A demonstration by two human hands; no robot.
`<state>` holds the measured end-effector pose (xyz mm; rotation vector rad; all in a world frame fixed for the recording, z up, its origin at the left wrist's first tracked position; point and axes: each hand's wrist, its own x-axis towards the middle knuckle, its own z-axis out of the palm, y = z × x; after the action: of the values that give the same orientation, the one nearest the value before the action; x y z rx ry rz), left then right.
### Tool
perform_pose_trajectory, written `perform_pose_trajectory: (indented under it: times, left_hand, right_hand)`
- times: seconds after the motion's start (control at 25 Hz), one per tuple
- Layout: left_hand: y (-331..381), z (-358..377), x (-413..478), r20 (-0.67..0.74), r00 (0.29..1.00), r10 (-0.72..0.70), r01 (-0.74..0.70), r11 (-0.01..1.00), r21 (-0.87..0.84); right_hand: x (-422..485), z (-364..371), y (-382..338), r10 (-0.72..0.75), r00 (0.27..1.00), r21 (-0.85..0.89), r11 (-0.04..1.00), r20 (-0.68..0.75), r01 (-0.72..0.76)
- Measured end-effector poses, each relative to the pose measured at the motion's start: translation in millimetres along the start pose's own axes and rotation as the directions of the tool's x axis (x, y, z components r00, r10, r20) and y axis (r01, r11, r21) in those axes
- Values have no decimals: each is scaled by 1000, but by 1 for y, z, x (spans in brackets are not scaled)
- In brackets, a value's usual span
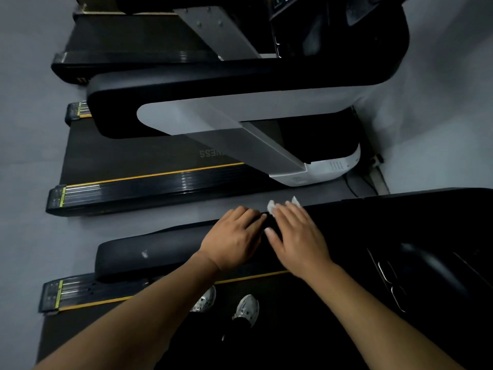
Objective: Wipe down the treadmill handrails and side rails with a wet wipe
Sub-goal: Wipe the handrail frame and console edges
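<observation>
Forearms (149, 316) come in from the bottom, both reaching fwd. Just past them, 2 pale shoes (248, 308) stand on the dark belt (293, 329), so the person's on the treadmill deck facing sideways.

Next up is the side rail (93, 292) w/ its yellow stripe, then the fat black handrail (160, 252) above it. Left hand (234, 236) sits on top of the handrail, fingers curled over its far edge, looks like a steadying grip. Right hand (298, 236) is right beside it, nearly touching, fingers fairly straight and pressed flat on the rail. It's a bit blurry tho.

Wipe (272, 206) is under the right fingers. Only 2 white bits poke out past the fingertips at the far edge of the handrail. Left hand isn't on it afaict.

What could go wrong imo:
- wipe is only pinned by flat fingers, not pinched, so a fast swipe could bunch it up or flick it off the far edge onto the grey floor (160, 220) btwn machines
- white mark (144, 254) sits on the handrail to the left of both hands, easy to skip
- most of the wipe is hidden, can't tell if it's spread or wadded

Further back is a 2nd treadmill (186, 102), w/ a 3rd one (133, 41) behind that.
</observation>
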<state>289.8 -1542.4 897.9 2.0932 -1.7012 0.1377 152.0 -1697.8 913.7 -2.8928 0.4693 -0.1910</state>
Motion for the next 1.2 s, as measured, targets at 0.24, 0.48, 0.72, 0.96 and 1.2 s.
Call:
perform_pose_trajectory:
  times: [0.24,0.48,0.72,0.96,1.2]
  left_hand:
    - [2,0,1,-5,1000,-12,12,1000,19]
    - [3,2,-1,-13,1000,-27,27,1000,3]
    - [2,0,0,0,1000,-16,16,1000,3]
    - [2,0,0,16,999,-43,43,999,15]
    - [1,2,-1,7,999,-36,36,999,6]
  right_hand:
    - [-32,3,5,204,976,-52,977,-74,-208]
    - [-50,6,-2,73,995,-132,988,-61,-81]
    - [-58,25,-41,45,999,-120,992,-23,-47]
    - [-77,20,-25,259,963,-210,940,-71,-268]
    - [-87,37,-33,140,989,-290,946,-49,-148]
